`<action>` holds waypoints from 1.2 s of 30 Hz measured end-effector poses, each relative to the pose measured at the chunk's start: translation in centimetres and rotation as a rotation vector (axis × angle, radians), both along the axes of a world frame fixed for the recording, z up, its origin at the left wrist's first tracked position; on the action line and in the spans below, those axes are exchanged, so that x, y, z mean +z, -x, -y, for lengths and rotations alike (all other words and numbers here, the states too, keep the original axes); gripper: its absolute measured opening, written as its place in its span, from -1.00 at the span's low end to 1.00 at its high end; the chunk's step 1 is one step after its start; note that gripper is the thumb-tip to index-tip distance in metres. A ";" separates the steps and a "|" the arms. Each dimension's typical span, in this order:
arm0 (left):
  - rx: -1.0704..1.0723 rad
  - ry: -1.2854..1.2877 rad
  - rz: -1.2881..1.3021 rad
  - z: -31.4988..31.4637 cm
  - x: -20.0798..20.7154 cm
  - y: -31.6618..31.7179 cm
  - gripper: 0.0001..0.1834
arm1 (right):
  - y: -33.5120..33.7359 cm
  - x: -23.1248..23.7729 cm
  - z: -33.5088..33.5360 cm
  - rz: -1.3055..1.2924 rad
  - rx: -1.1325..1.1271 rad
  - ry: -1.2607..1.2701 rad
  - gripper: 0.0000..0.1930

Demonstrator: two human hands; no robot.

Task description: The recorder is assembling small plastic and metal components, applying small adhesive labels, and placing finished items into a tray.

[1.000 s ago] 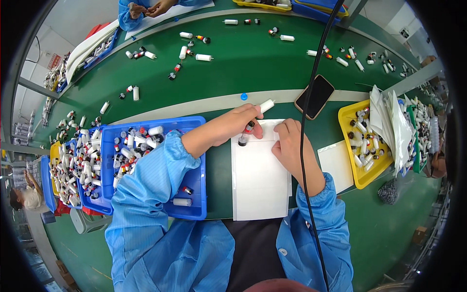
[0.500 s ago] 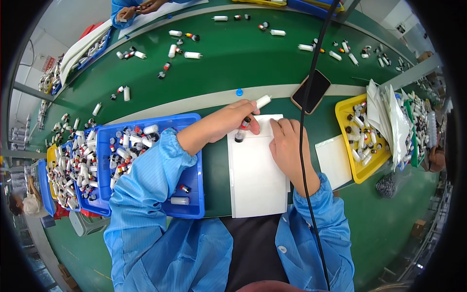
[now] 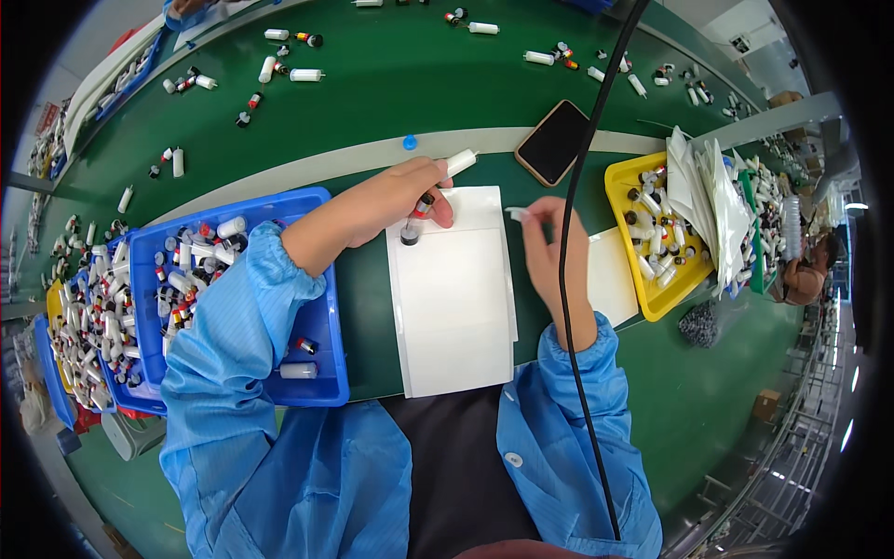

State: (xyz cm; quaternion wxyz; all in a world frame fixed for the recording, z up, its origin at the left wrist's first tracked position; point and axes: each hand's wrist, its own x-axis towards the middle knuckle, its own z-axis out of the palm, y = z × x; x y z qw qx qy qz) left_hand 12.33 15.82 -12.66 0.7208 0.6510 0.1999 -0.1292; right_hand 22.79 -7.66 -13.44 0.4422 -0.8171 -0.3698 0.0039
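My left hand reaches across the blue tray, fingers curled around a white tube and pressing on the white sheet beside a small black cap. My right hand is raised, fingertips pinching a small white label.

Sheet stack between tray of tubes at left and bin at right, phone behind.
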 end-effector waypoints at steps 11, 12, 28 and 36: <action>0.439 0.812 0.265 -1.8 2.0 0.0 -0.49 | 0.2 1.2 -7.8 -1.075 0.240 -0.661 -0.73; 0.445 0.842 0.281 -1.9 2.0 0.0 -0.50 | 1.1 1.9 -8.7 -0.943 0.228 -0.714 -0.70; 0.301 0.193 0.442 -0.3 1.1 -0.3 -0.51 | 1.1 -0.4 -8.9 -0.444 0.285 -0.661 -0.10; 0.297 0.135 0.423 -0.4 1.2 -0.4 -0.53 | -0.9 0.3 -8.4 -0.593 0.356 -0.677 -0.45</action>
